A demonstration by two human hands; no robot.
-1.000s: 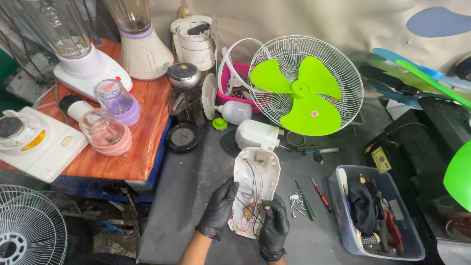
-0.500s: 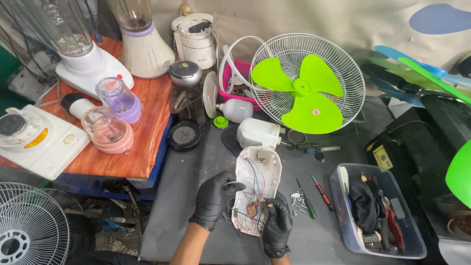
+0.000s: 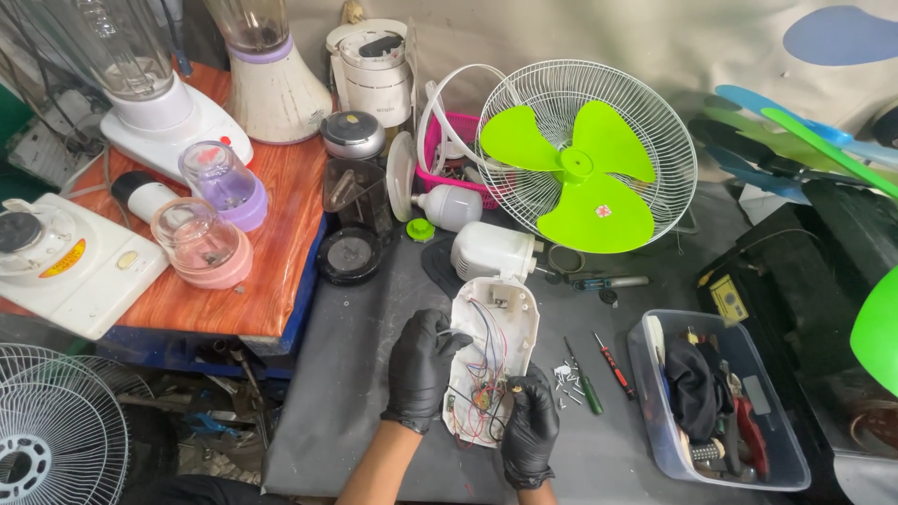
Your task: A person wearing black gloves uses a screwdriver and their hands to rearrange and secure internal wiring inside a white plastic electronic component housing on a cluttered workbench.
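White fan housing (image 3: 500,323): lies open side up on the grey mat (image 3: 365,374), just in front of the green-bladed fan (image 3: 585,168), with coloured wires (image 3: 486,369) exposed inside. Left hand (image 3: 423,367), black-gloved, grips the housing's left edge. Right hand (image 3: 530,428), also gloved, is closed on the housing's near right corner, fingertips at the wiring. Two screwdrivers (image 3: 599,369) and loose screws (image 3: 564,379) lie just right of the housing; a clear plastic bin (image 3: 655,411) stands further right.

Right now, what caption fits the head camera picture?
Two gloved hands, left and right, work on wires inside a white fan casing.
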